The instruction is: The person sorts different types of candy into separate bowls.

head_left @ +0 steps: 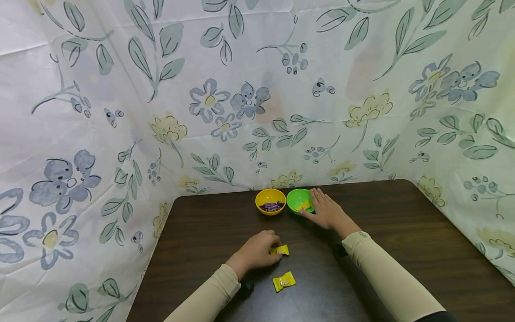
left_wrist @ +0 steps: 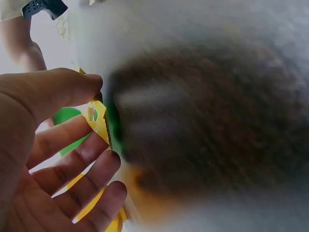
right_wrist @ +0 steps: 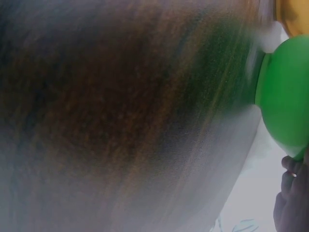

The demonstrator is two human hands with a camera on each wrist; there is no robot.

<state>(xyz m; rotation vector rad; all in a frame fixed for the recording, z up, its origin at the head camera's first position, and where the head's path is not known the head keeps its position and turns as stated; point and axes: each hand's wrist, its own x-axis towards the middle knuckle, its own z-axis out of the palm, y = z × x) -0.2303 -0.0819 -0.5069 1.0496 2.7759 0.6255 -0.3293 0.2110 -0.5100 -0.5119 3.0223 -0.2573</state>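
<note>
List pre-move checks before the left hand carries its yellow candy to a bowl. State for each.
1. Grip: left hand pinches the yellow candy between thumb and fingers, as the left wrist view shows. ok.
2. Green bowl steady: right hand rests against its side. ok.
3. Green bowl contents: one yellow candy in the bowl, matching colour. ok.
4. Yellow bowl holds purple candies, so it looks the wrong target. ok.
5. Path from the left hand to the green bowl: bare table, nothing between. ok.
6. Second yellow candy lies loose on the table, near the left wrist. Whether the arm will brush it: cannot tell.
</note>
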